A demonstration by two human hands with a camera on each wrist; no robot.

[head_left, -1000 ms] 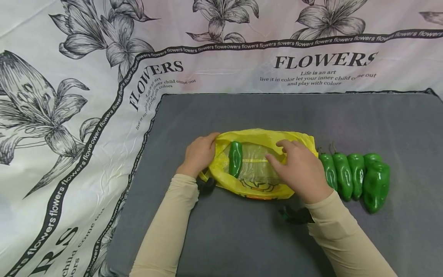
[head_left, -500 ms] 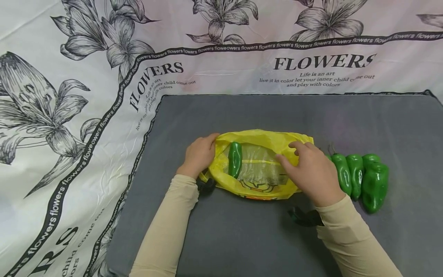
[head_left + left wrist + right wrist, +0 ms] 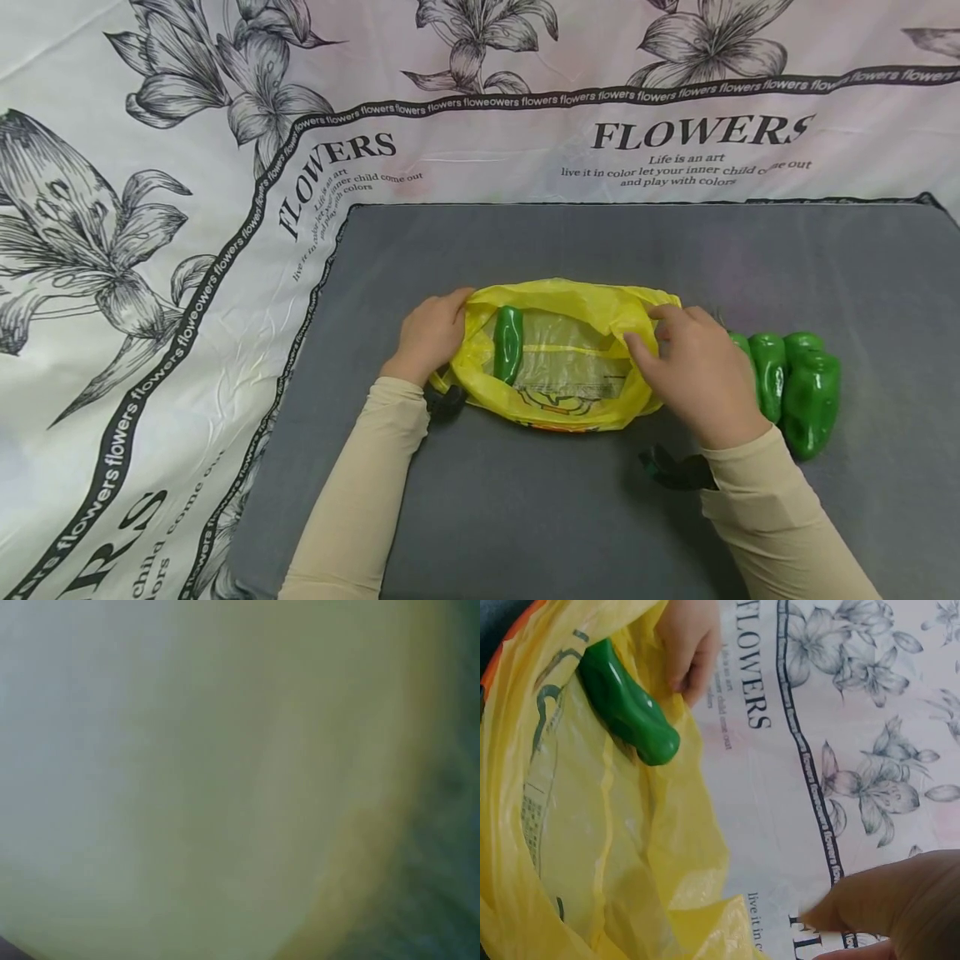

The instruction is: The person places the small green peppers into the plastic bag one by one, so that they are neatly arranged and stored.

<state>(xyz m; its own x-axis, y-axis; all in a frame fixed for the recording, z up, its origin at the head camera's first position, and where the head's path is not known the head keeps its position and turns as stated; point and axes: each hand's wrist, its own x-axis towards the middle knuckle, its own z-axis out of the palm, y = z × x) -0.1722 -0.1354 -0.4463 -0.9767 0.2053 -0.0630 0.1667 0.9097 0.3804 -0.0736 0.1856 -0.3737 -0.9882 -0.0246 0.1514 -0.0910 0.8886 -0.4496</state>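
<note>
A yellow plastic bag (image 3: pixel 558 293) lies on the grey surface with its mouth spread wide. Inside, near its left end, is one green pepper (image 3: pixel 508 346), also visible in the right wrist view. My left hand (image 3: pixel 427 335) grips the bag's left rim; the right wrist view shows curled fingers (image 3: pixel 688 671) there. My right hand (image 3: pixel 701 375) hovers at the bag's right rim, thumb and fingers apart, holding nothing. Behind it several green peppers (image 3: pixel 813 400) stand in a row, partly hidden by the hand. The left wrist view is a blur of yellow and green.
Under everything spreads the grey table cover (image 3: pixel 525 508). A white cloth (image 3: pixel 480 171) printed with flowers and lettering borders it at the back and left. Dark wrist-worn devices (image 3: pixel 675 468) hang beneath both wrists.
My right hand has moved rightward from above the bag's opening to its right rim, now covering more of the pepper row. The left hand and the pepper in the bag stay put.
</note>
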